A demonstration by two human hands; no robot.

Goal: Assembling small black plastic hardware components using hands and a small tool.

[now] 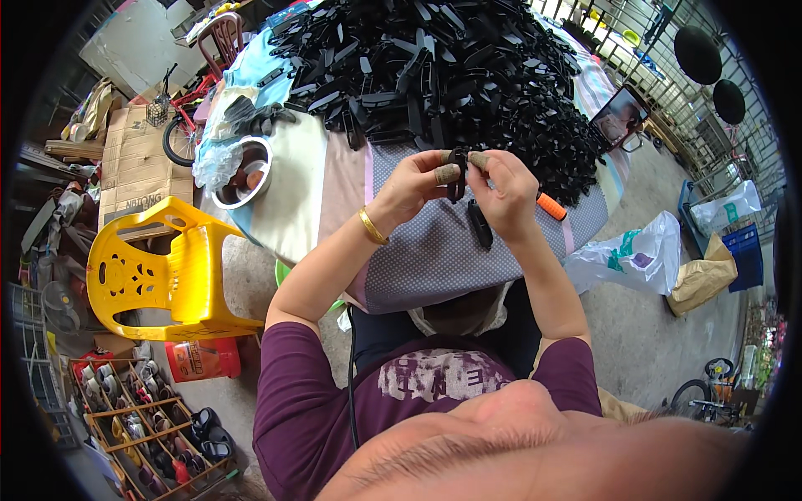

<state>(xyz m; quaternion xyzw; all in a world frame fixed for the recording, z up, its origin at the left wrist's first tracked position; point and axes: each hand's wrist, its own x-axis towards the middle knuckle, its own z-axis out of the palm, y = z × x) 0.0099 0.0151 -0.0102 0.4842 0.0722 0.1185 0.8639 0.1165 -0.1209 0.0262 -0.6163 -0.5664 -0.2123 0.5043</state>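
Close to the table's near edge, my left hand [420,182] pinches a small black plastic piece [456,185] between thumb and fingers. My right hand [506,190] is closed at the other side of the same piece, its thumb and fingertip pressed together there. Brownish coverings wrap some fingertips of both hands. Just below them, a longer black plastic piece [479,225] lies on the dotted cloth [418,259]. An orange-handled tool [551,206] rests right of my right hand. Beyond my hands rises a big pile of black plastic pieces [418,71].
A metal bowl [266,179] and dark gloves [251,117] sit on the table's left. A yellow plastic chair [180,275] stands at left, near a red bucket [203,359]. On the right are a propped screen [620,117] and a white plastic bag [639,255].
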